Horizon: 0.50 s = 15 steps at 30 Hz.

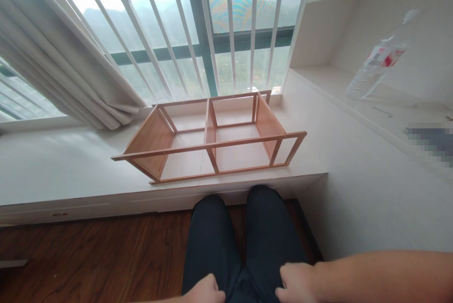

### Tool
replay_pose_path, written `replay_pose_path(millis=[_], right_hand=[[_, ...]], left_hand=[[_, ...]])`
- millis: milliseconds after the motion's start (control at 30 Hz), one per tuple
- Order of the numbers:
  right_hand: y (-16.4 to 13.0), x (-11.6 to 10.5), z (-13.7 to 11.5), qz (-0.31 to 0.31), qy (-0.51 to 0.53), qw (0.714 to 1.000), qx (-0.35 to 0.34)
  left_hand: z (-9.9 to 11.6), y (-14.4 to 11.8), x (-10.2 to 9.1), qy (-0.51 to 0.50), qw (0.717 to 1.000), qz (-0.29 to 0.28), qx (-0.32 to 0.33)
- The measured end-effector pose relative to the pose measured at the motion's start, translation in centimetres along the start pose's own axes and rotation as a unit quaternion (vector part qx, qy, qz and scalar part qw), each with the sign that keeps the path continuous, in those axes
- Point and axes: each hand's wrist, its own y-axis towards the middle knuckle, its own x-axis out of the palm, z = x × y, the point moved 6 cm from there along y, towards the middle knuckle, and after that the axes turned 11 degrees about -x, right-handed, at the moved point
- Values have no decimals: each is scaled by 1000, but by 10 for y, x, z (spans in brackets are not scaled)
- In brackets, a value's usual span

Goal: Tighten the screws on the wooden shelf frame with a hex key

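Both hands are curled into loose fists with nothing in them: the left hand (205,291) rests knuckles-up on the left thigh at the bottom edge of the view, and the right hand (296,283) rests the same way on the right thigh, its bare forearm running off to the right. They sit on dark trousers (244,237), smooth and matte, with the knees pointing toward the window.

The nearest object ahead of the hands is a wooden shelf frame (212,135), well apart from them. It lies tipped on its side on the white window ledge (63,166), open face up, so its two compartments read as shallow boxes. That pose looks like the stable one for a light, slatted piece: the solid end panels and centre divider bear on the ledge while the thin rails span across. The wood is warm, honey-coloured, with flat boards and square slim bars; the long front rail juts past both ends.

Behind it stands a white railing (230,34) of straight bars before the glass, and a pale pleated curtain (60,57) hangs gathered at the left. To the right, a white built-in shelf (371,100) holds a clear plastic bottle (380,57) with a red-and-white label, seen leaning. Below the ledge the floor (88,256) is dark, glossy, grained wood
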Motion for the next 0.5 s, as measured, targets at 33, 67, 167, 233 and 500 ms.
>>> replay_pose_path(millis=[33,67,167,233,500], right_hand=[[0,0,0,1,1,1000,0],[0,0,1,1,1,1000,0],[2,1,2,2,0,1000,1],[2,2,2,1,-3,1000,-1],[5,6,4,0,-15,1000,-10]], left_hand=[[0,0,0,1,1000,1,0],[0,0,0,1,1000,3,1],[1,0,0,3,1000,4,4],[1,1,0,5,1000,4,7],[-3,11,4,9,1000,7,12]])
